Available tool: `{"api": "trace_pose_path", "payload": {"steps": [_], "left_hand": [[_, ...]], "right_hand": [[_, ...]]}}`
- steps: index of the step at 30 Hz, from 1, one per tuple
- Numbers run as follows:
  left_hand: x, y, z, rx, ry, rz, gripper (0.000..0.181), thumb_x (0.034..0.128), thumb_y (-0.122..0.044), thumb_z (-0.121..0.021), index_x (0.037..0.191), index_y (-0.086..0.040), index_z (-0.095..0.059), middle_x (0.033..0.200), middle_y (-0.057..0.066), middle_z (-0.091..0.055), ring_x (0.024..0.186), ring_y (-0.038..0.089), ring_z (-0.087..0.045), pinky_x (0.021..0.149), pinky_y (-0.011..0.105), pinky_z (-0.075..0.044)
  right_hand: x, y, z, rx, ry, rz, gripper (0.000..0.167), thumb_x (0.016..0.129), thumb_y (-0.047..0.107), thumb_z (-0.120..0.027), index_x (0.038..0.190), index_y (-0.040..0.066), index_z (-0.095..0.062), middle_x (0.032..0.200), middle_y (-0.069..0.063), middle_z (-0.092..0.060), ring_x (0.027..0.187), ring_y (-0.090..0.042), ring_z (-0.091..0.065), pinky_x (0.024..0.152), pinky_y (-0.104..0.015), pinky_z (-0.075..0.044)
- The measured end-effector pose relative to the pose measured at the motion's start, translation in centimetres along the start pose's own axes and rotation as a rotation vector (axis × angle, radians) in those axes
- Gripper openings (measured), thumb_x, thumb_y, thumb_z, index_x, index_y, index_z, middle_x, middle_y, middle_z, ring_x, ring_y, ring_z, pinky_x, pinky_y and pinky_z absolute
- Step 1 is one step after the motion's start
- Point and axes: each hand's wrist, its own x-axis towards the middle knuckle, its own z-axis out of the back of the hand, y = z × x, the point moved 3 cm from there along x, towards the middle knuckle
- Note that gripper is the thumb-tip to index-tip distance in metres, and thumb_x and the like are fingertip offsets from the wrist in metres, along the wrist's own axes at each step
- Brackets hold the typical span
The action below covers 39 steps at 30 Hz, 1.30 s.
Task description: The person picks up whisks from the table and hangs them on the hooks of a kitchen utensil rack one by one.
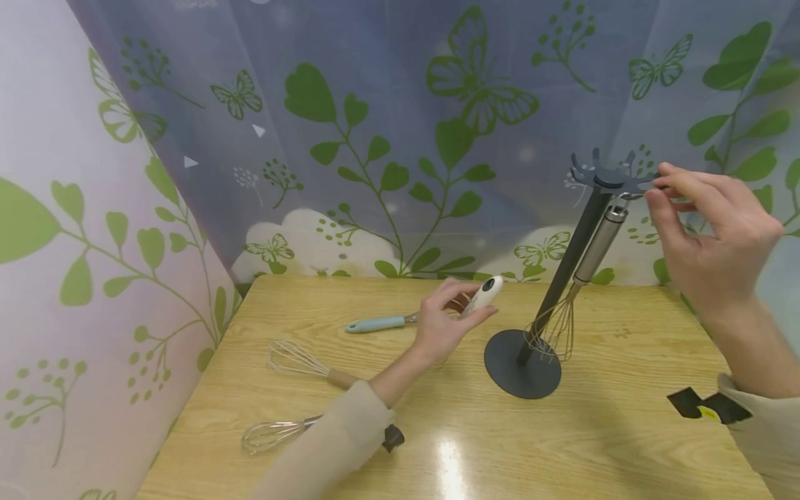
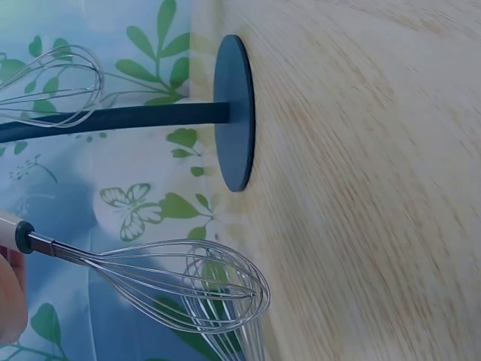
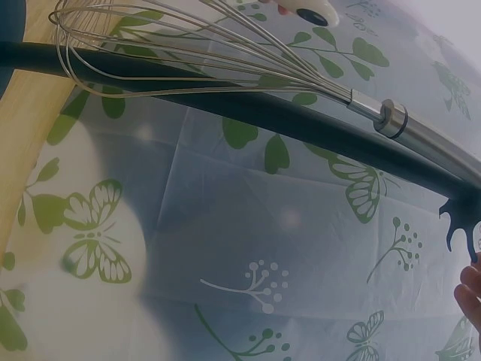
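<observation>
My left hand [image 1: 440, 316] grips a whisk by its white handle [image 1: 484, 295]; its wire loops [image 2: 188, 282] hang down in the left wrist view. To the right stands a dark utensil stand [image 1: 581, 243] with a round base and a crown of hooks [image 1: 609, 177]. A whisk with a steel handle [image 1: 601, 243] hangs from one hook, wires downward along the pole. At the crown's right side, my right hand [image 1: 719, 236] pinches the tip of a hook between thumb and fingers. Only its fingertips [image 3: 470, 293] show in the right wrist view.
On the wooden table [image 1: 612, 430] behind my left hand lies a whisk with a light blue handle [image 1: 376, 324]. Further left are a brown-handled whisk [image 1: 300, 359] and a metal whisk [image 1: 275, 435], both partly behind my left sleeve. A patterned curtain [image 1: 400, 139] stands behind the table.
</observation>
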Motion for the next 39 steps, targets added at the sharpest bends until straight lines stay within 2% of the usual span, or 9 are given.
{"api": "trace_pose_path", "payload": {"steps": [3,6,9,15,21,23,31,35,39], "left_hand": [[0.1,-0.3,-0.3,-0.019,-0.021,-0.016,0.033,0.0831,-0.006,-0.089,0.114,-0.001,-0.077,0.102,0.018,-0.072,0.083,0.028,-0.069,0.071,0.024,-0.062],[0.2,-0.6,-0.6,-0.027,-0.035,-0.015,0.034,0.0829,-0.005,-0.089,0.114,-0.001,-0.077,0.102,0.018,-0.072,0.082,0.02,-0.068,0.07,0.027,-0.062],[0.3,-0.8,-1.0,-0.027,-0.049,-0.011,0.034,0.0829,-0.006,-0.089,0.114,-0.001,-0.077,0.102,0.017,-0.072,0.082,0.016,-0.067,0.069,0.028,-0.062],[0.8,-1.5,-1.7,-0.043,-0.081,-0.016,0.035,0.0824,-0.006,-0.09,0.115,0.0,-0.077,0.103,0.017,-0.072,0.085,0.025,-0.068,0.07,0.027,-0.062],[1.2,-2.1,-2.4,-0.066,-0.099,-0.016,0.036,0.0824,-0.005,-0.089,0.116,0.0,-0.077,0.103,0.018,-0.071,0.085,0.004,-0.062,0.069,0.024,-0.061],[1.3,-2.2,-2.7,-0.07,-0.106,-0.015,0.036,0.0824,-0.005,-0.089,0.116,0.0,-0.077,0.103,0.017,-0.072,0.084,0.0,-0.06,0.069,0.023,-0.061],[2.0,-2.8,-3.2,-0.063,-0.118,-0.08,0.035,0.0817,-0.003,-0.089,0.114,0.001,-0.077,0.102,0.018,-0.071,0.08,0.021,-0.065,0.071,0.018,-0.059],[2.5,-3.3,-3.3,-0.056,-0.117,-0.116,0.036,0.0813,-0.002,-0.089,0.115,0.002,-0.076,0.102,0.017,-0.071,0.08,0.024,-0.066,0.07,0.019,-0.06],[2.9,-3.6,-3.4,-0.052,-0.123,-0.126,0.037,0.0807,-0.002,-0.09,0.115,0.002,-0.076,0.1,0.017,-0.07,0.083,0.023,-0.066,0.07,0.018,-0.06]], "right_hand": [[0.0,0.1,0.0,-0.001,-0.002,-0.002,0.028,0.098,0.024,-0.076,0.106,-0.002,-0.081,0.1,-0.027,-0.079,0.092,-0.015,-0.078,0.089,0.005,-0.04],[-0.1,0.1,0.0,-0.007,-0.006,-0.004,0.029,0.098,0.025,-0.076,0.107,-0.002,-0.081,0.099,-0.028,-0.078,0.085,-0.044,-0.075,0.089,0.005,-0.039],[-0.1,0.1,0.0,-0.014,0.001,-0.003,0.028,0.099,0.024,-0.075,0.108,-0.002,-0.081,0.099,-0.029,-0.078,0.081,-0.056,-0.069,0.089,0.006,-0.039],[-0.2,-0.1,0.1,-0.023,0.014,0.0,0.028,0.099,0.023,-0.075,0.11,-0.002,-0.081,0.101,-0.029,-0.078,0.081,-0.057,-0.068,0.09,0.006,-0.038],[-0.2,0.0,0.1,-0.015,0.009,0.001,0.029,0.1,0.025,-0.074,0.11,-0.002,-0.081,0.099,-0.03,-0.077,0.08,-0.057,-0.067,0.09,0.005,-0.038],[-0.2,0.0,0.1,-0.011,0.008,-0.001,0.029,0.1,0.024,-0.075,0.11,-0.002,-0.081,0.099,-0.03,-0.078,0.081,-0.056,-0.068,0.09,0.005,-0.039],[-0.2,0.3,0.1,-0.008,0.001,-0.005,0.029,0.1,0.025,-0.075,0.109,-0.002,-0.081,0.098,-0.03,-0.077,0.078,-0.058,-0.066,0.09,0.005,-0.039],[-0.2,0.4,0.0,0.002,-0.007,-0.007,0.027,0.099,0.022,-0.075,0.108,-0.003,-0.081,0.099,-0.03,-0.077,0.079,-0.058,-0.066,0.09,0.005,-0.039],[-0.2,0.5,0.0,0.007,-0.015,-0.009,0.028,0.099,0.023,-0.075,0.107,-0.003,-0.081,0.098,-0.03,-0.077,0.079,-0.059,-0.066,0.089,0.005,-0.04]]}}
